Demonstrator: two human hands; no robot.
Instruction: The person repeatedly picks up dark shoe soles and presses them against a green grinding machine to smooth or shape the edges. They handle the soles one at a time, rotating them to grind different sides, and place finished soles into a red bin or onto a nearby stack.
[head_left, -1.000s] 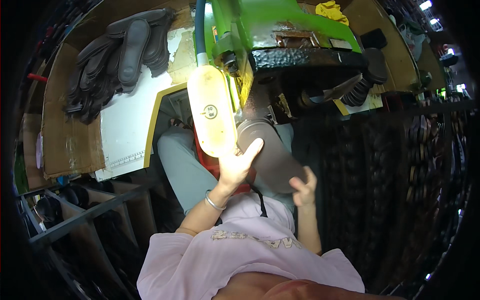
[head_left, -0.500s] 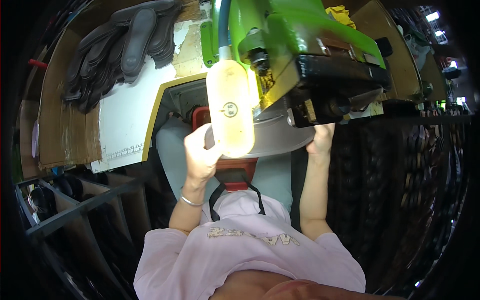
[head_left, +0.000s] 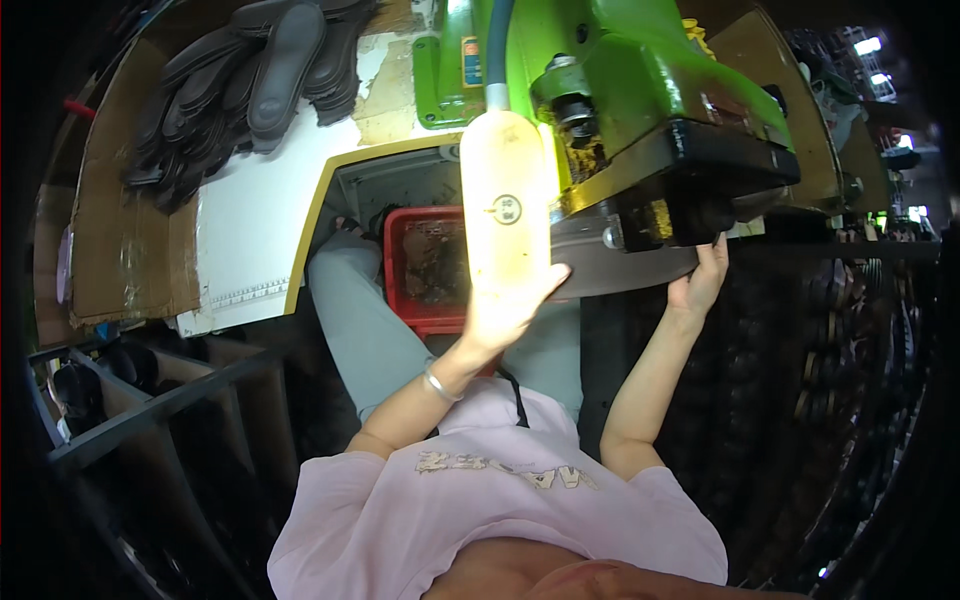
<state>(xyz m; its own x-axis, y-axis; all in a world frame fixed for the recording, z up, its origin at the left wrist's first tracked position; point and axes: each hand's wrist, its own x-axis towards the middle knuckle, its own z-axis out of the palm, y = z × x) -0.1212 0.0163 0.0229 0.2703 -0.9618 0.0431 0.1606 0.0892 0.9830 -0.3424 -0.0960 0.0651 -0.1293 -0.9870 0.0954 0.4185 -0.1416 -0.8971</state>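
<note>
A dim workshop is surrounding the person, with dark racks of shoe parts [head_left: 850, 400] filling the right side and a dark metal shelf frame [head_left: 150, 400] standing at the lower left. A big green machine [head_left: 640, 90] is taking up the top middle, its black lower edge hanging over a curved grey plate [head_left: 620, 270]. To its left a desk [head_left: 260, 210] with a white top and a yellow rim is carrying a flattened brown cardboard sheet [head_left: 120, 240] and a heap of dark grey shoe soles [head_left: 250, 70]. Below the desk a red plastic crate [head_left: 430, 260] is sitting between the person's knees, dark scraps lying inside it. A glowing, pale yellow lamp shade [head_left: 505, 200], long and rounded, is hanging off a grey hose in front of the machine; a small round label is showing at its middle. A small orange and blue tag is sticking on the machine's green side near the hose.

The left hand [head_left: 510, 310] is reaching up to the lamp's lower end, fingers spread loosely against it and the plate. The right hand [head_left: 700, 285] is pressing up beneath the plate's right edge, fingers curled on its rim.
</note>
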